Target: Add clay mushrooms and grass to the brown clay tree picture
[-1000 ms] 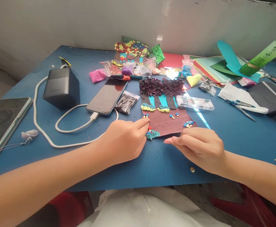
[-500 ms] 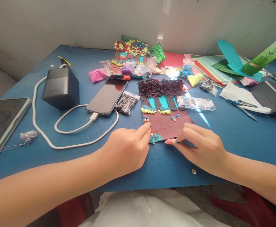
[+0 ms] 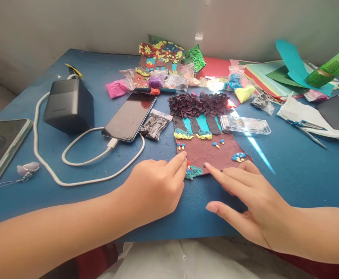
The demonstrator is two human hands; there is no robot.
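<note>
A clay picture (image 3: 198,151) lies flat on the blue table before me. It has dark purple clay leaves, dark trunks over light blue, a brown ground and small blue-and-cream mushrooms. My left hand (image 3: 160,186) is closed at the picture's lower left edge, its fingertips pressed together there beside a teal clay patch (image 3: 193,171) with red bits. With fingers apart and thumb spread, my right hand (image 3: 253,197) rests over the lower right. Its index fingertip touches the brown clay at a tiny dark green piece (image 3: 204,165).
A phone (image 3: 130,116) on a white cable, a black power bank (image 3: 69,104) and another phone (image 3: 3,149) lie left. Behind are clay packets (image 3: 157,79) and a second clay picture (image 3: 160,54). A clear plastic case (image 3: 245,124), scissors (image 3: 308,128) and coloured paper (image 3: 268,79) lie right.
My right hand has opened from a pinch, and its index finger has come down on the clay picture's lower edge. Blue mushrooms at the right now show. My left hand stays put.
</note>
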